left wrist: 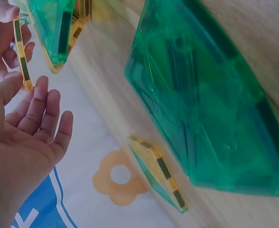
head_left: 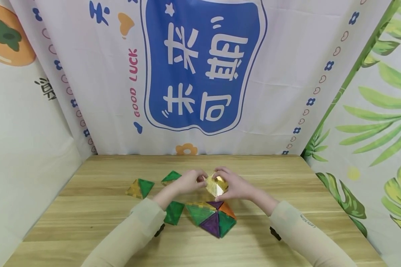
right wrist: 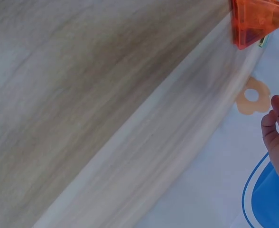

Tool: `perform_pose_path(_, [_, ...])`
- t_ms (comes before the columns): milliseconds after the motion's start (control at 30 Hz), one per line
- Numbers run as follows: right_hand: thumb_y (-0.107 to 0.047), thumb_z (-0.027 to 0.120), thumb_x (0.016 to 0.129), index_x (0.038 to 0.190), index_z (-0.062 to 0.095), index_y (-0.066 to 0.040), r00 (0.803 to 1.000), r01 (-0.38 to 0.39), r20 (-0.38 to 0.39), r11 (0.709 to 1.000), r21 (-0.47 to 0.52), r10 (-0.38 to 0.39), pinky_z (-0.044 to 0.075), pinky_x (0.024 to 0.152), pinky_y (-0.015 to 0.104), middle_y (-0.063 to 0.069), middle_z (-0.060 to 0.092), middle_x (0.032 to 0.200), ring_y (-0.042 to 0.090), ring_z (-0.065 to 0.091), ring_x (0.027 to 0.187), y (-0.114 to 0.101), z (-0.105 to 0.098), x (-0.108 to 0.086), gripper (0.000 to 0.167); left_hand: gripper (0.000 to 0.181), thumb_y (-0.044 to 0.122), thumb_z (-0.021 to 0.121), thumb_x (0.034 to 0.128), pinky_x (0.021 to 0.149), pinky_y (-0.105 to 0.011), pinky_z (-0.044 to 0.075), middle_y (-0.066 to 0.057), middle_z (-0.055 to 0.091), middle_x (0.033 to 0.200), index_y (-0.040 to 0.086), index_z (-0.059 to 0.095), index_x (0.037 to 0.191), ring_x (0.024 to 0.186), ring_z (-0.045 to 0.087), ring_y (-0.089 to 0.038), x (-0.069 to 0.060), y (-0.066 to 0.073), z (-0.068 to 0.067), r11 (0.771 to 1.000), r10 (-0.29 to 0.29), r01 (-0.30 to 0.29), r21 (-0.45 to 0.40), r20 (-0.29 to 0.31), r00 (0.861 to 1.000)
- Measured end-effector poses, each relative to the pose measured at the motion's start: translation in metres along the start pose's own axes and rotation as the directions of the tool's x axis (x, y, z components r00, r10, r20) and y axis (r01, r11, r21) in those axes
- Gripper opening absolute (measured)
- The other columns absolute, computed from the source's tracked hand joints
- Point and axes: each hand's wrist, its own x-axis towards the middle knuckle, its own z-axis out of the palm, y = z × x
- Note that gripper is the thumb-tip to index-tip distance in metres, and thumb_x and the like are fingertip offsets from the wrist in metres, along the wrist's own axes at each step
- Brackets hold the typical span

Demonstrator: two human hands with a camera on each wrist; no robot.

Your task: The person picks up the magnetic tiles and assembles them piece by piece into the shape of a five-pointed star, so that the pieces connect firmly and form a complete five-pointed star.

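- Above the wooden table (head_left: 264,237), near its middle, I have both hands raised around a translucent yellow piece (head_left: 212,186).
- My left hand (head_left: 188,181) pinches one side of it between thumb and fingertips; the left wrist feed shows those fingers nearly straight and slightly apart.
- My right hand (head_left: 238,184) curves round the opposite side, thumb toward the near edge and fingers toward the far one, gripping the same piece.
- From the left wrist I see that piece edge-on, as a thin strip with dark inserts; I cannot tell whether it is one tile or several.
- Just nearer the person than the yellow piece, a cluster of tiles (head_left: 209,225) lies on the table, with green, yellow, purple and orange parts touching one another.
- Beside that cluster, under the left forearm, I find a green piece (head_left: 174,213), apart from it.
- Beyond the left forearm sits a green-and-yellow piece (head_left: 170,177), partly covered by the arm in my head view.
- Farther left, a yellow-and-green pair (head_left: 141,188) lies by itself.
- Behind the table hangs a white cloth (head_left: 280,63) with a blue panel (head_left: 204,55) and an orange flower (head_left: 186,149).
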Motion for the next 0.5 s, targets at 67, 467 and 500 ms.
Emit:
perform_pose_path(67, [-0.032,0.085,0.068,0.122,0.051,-0.015,1.000,0.007,-0.003,1.000,0.012,-0.007,0.043,0.100,0.046,0.014,0.036,0.144,0.031,0.040,0.130,0.000,0.002,0.001,0.066,0.026,0.016,0.059,0.0937,0.070,-0.028,0.052,-0.004,0.068,0.089,0.002,0.060,0.116,0.079,0.063,-0.014,0.000,-0.001,0.001,1.000,0.000,0.000,-0.020,-0.004,1.000])
perform_pose_path(467, [-0.004,0.055,0.094,0.122,0.052,-0.005,0.997,0.001,-0.079,0.941,0.338,0.028,0.055,0.068,0.034,0.018,0.049,0.130,0.025,0.060,0.094,0.019,0.003,0.004,0.029,0.026,0.011,0.057,0.0947,0.070,-0.031,0.052,-0.006,0.067,0.089,0.004,0.059,0.120,0.089,0.065,-0.029,0.000,-0.005,-0.001,0.992,-0.061,0.057,-0.115,-0.025,0.998])
perform_pose_path(500, [-0.002,0.054,0.094,0.123,0.051,-0.003,0.996,-0.015,-0.076,0.929,0.369,0.046,0.056,0.070,0.036,0.019,0.051,0.127,0.026,0.061,0.095,0.019,0.003,0.004,0.029,0.026,0.011,0.057,0.0946,0.071,-0.031,0.052,-0.005,0.067,0.089,0.004,0.059,0.120,0.089,0.065,-0.029,0.000,-0.005,-0.001,0.992,-0.061,0.058,-0.114,-0.023,0.998])
